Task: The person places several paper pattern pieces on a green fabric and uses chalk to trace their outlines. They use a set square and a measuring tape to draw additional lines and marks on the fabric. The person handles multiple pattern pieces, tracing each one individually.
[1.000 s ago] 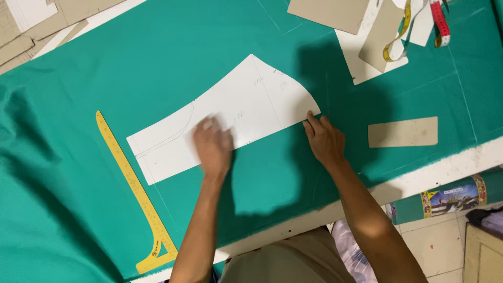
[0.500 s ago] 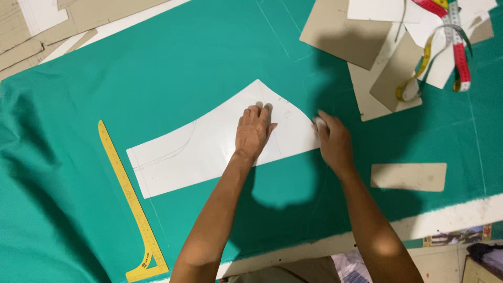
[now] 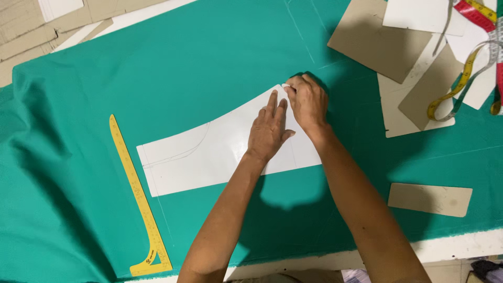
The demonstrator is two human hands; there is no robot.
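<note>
Head view: left hand (image 3: 269, 131) lies flat, open on white pattern (image 3: 209, 154); right hand (image 3: 308, 101) pinches chalk (image 3: 286, 85).

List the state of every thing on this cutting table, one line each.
Green fabric: spread flat on the table.
White paper pattern: lying flat on the fabric.
Left hand: pressed flat on the pattern.
Right hand: fingers closed at the pattern's top corner.
Yellow ruler: lying untouched.
Tape measure: loosely looped.
</note>
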